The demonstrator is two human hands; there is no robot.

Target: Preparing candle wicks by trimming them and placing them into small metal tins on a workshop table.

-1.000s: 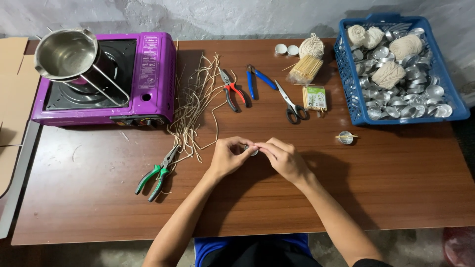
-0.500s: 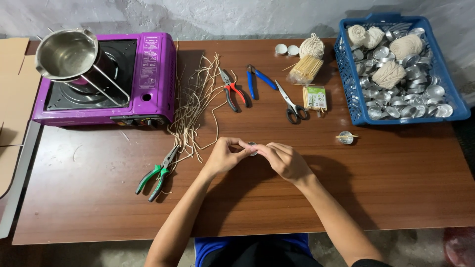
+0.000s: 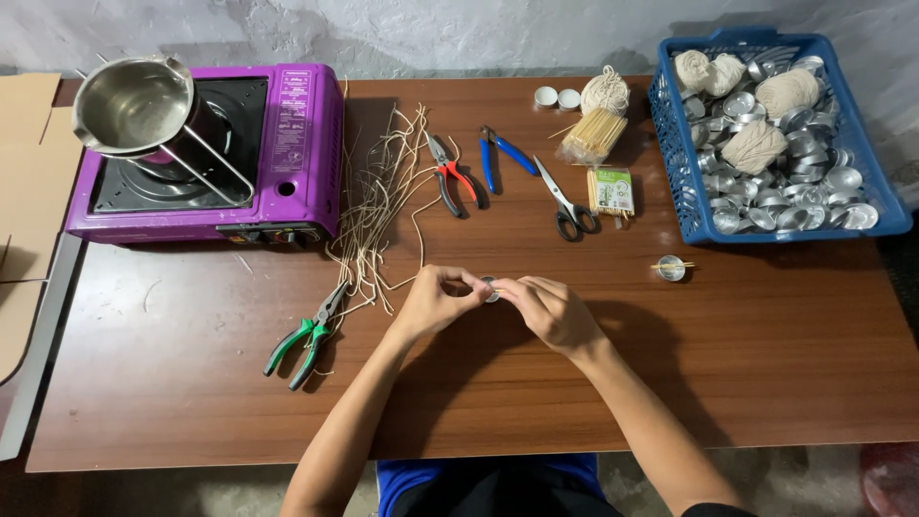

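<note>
Barely shifted, both hands (image 3: 498,302) pinch a small metal cup (image 3: 489,284) over the brown table (image 3: 766,364).

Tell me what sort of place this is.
Probably a home candle-making bench: a blue crate of small metal cups, loose wicks, and a steel pot on a purple portable stove.

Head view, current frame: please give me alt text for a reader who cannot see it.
Over a brown wooden table, the left hand and right hand together pinch a small round metal cup. Green-handled pliers and loose wick strands lie to the left, before a purple stove bearing a steel pot; a blue basket of metal cups sits far right.
</note>
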